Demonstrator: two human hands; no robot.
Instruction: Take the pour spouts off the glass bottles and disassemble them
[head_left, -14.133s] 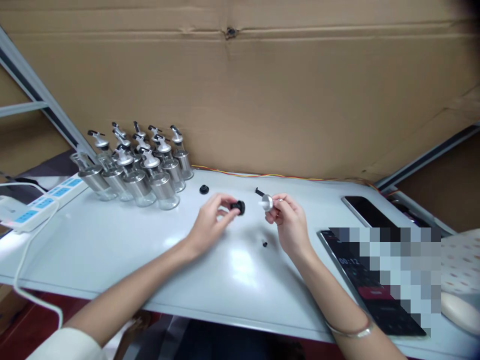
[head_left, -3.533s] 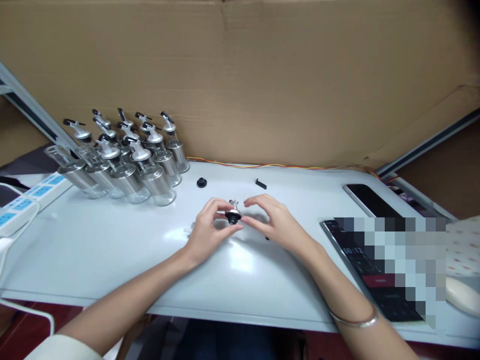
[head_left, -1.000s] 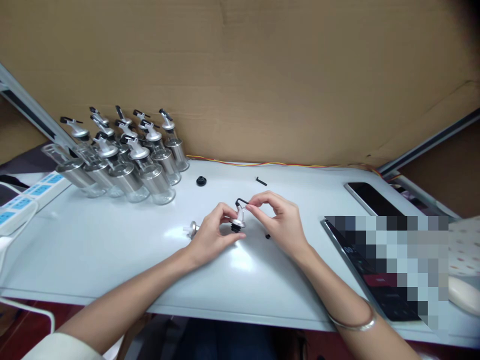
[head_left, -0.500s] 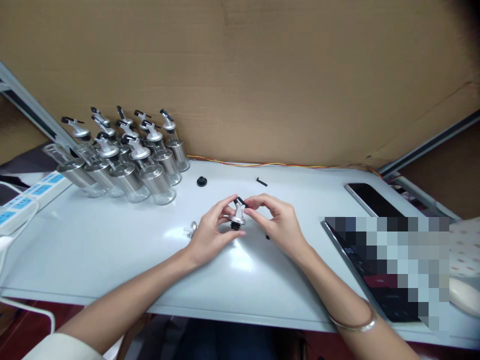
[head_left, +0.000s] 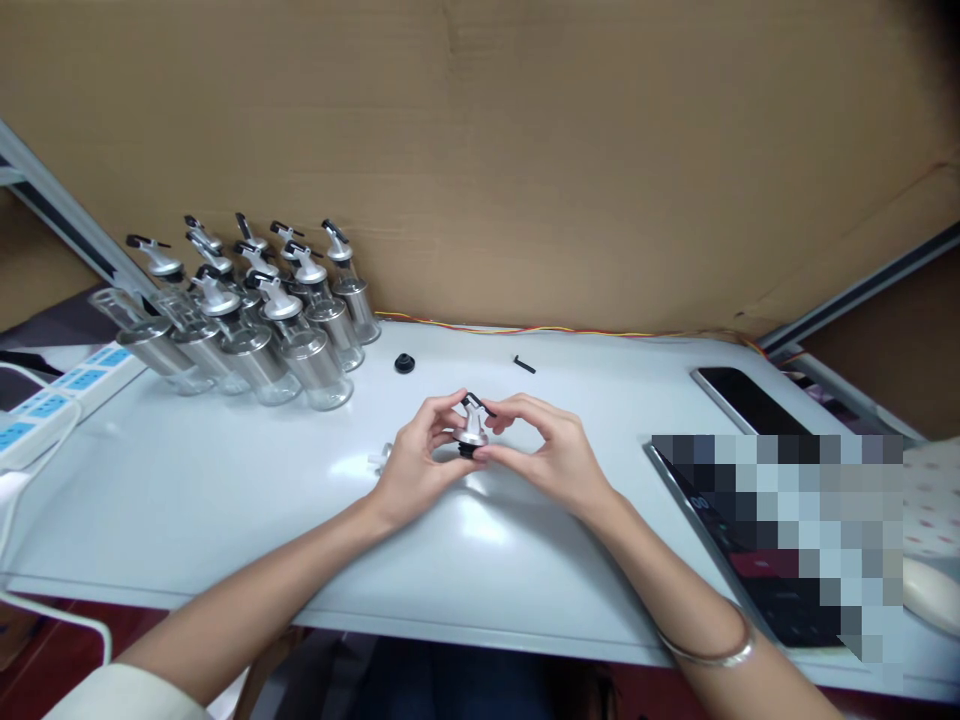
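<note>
Between my hands, above the table, is a silver pourer spout [head_left: 472, 428] with a black flip lever on top and a black ribbed stopper below. My left hand [head_left: 420, 455] is closed around its left side, thumb at the stopper. My right hand [head_left: 551, 445] pinches it from the right, thumb by the stopper and forefinger at the lever's end. Partly hidden behind my left hand lies another silver spout piece [head_left: 381, 460]. Farther back on the table are a round black stopper [head_left: 405, 363] and a small black lever [head_left: 524, 364].
Several glass-and-steel bottles [head_left: 319, 365] stand at the back left, most topped with spouts. A white power strip [head_left: 67, 395] runs along the left edge. On the right lie a phone [head_left: 746, 400] and a dark tablet-like device [head_left: 750, 560], partly blurred out. Thin wires [head_left: 540, 330] follow the back edge.
My right thumb has moved down from the spout's lever to its stopper. The spout has shifted slightly left. A small black piece under my right hand is now hidden.
</note>
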